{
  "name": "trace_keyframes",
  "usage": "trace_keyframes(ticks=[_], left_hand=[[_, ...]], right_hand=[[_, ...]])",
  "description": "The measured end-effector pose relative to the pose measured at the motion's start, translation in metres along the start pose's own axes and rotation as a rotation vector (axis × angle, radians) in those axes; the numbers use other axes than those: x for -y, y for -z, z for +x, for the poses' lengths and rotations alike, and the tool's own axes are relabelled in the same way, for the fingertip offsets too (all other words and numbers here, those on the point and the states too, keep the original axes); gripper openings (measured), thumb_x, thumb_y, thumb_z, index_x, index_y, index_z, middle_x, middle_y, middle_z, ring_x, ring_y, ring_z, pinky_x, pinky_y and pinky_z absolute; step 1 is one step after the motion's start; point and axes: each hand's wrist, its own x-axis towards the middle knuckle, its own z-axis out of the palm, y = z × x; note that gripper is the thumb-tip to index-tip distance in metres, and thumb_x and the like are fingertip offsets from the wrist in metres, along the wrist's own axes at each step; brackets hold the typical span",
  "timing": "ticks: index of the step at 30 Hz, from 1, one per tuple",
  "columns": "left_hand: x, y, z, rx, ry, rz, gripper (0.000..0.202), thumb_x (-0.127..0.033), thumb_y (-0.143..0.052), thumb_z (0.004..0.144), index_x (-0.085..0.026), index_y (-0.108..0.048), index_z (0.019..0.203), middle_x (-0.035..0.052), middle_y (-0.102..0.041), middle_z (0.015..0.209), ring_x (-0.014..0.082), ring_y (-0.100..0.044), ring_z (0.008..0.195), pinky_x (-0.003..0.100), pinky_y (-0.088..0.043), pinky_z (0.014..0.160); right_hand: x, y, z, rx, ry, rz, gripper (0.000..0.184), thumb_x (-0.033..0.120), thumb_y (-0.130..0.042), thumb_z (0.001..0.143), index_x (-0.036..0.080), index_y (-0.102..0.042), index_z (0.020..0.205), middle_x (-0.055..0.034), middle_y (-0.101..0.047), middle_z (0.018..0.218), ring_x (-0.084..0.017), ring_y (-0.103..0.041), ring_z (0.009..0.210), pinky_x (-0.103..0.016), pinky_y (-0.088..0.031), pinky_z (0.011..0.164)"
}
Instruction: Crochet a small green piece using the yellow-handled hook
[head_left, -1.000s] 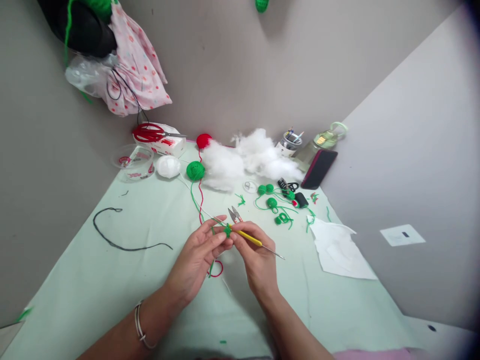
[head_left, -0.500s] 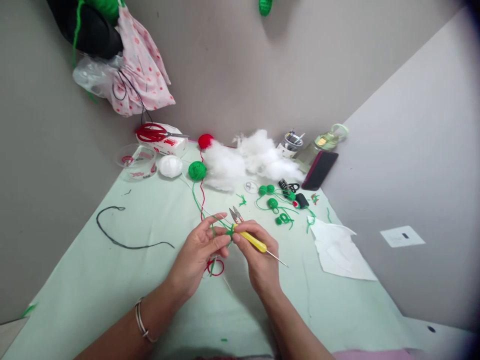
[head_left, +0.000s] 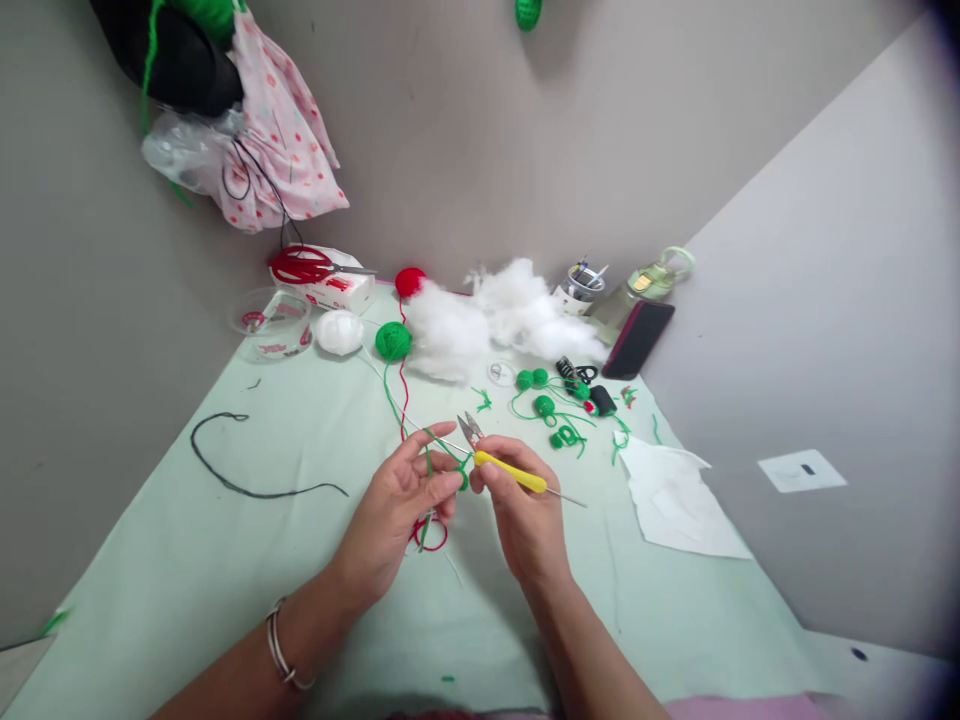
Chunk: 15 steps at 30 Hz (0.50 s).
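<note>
My right hand grips a crochet hook by its yellow handle, the metal tip pointing left toward the work. Pinched in my left hand is a small piece of green crochet, mostly hidden by the thumb. Green yarn runs over my raised left index finger and back to a green yarn ball. A loop links the hook to the piece. Just behind my hands lie small thread snips, blades up. Below my left hand, red loops show on the cloth, partly covered.
White stuffing lies at the back, beside a red yarn ball and a white one. Right of centre are small green crocheted balls, a leaning phone and white paper. Red scissors rest on a box.
My right hand has moved slightly right and turned the hook, drawing it away from the green piece with a loop stretched between. The left hand stays almost in place.
</note>
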Motion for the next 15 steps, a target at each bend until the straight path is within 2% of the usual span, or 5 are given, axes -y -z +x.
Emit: trace_keyframes(ticks=[4,7,11,15], left_hand=[[0.0008,0.0029,-0.0005,0.003,-0.015,0.042,0.062,-0.03,-0.086,0.087,-0.022,-0.06,0.142,-0.0018,-0.07,0.089,0.0038,-0.045,0.049,0.023,-0.034,0.052],[-0.0009,0.0024,-0.0014,-0.007,-0.014,0.051,0.068,-0.03,-0.088,0.085,-0.024,-0.058,0.146,-0.0016,-0.071,0.092,0.001,-0.036,0.047,0.023,-0.029,0.05],[-0.0042,-0.0002,-0.0023,-0.007,-0.003,0.059,0.083,-0.03,-0.09,0.082,-0.024,-0.051,0.154,-0.0025,-0.07,0.087,0.0013,-0.035,0.046,0.021,-0.025,0.047],[-0.0037,-0.0001,-0.0021,-0.017,-0.006,0.07,0.091,-0.028,-0.094,0.077,-0.025,-0.049,0.157,-0.0047,-0.07,0.084,0.0008,-0.035,0.042,0.021,-0.027,0.043]], right_hand=[[0.0047,-0.004,0.0009,0.009,0.007,0.055,0.041,0.063,-0.078,0.087,0.022,-0.081,0.087,-0.0015,-0.068,0.072,-0.015,-0.057,0.065,-0.032,-0.051,0.07],[0.0066,-0.0054,0.0008,0.006,0.004,0.101,0.045,0.066,-0.073,0.09,0.022,-0.081,0.089,-0.0028,-0.07,0.072,-0.016,-0.058,0.062,-0.033,-0.052,0.066],[0.0053,-0.0018,-0.0002,0.035,0.037,0.075,0.034,0.057,-0.08,0.088,0.023,-0.08,0.087,-0.0019,-0.072,0.076,-0.016,-0.063,0.065,-0.031,-0.053,0.066],[0.0065,0.0006,-0.0024,0.062,0.095,-0.05,0.02,0.046,-0.084,0.088,0.026,-0.081,0.087,-0.001,-0.073,0.079,-0.016,-0.064,0.069,-0.033,-0.052,0.07]])
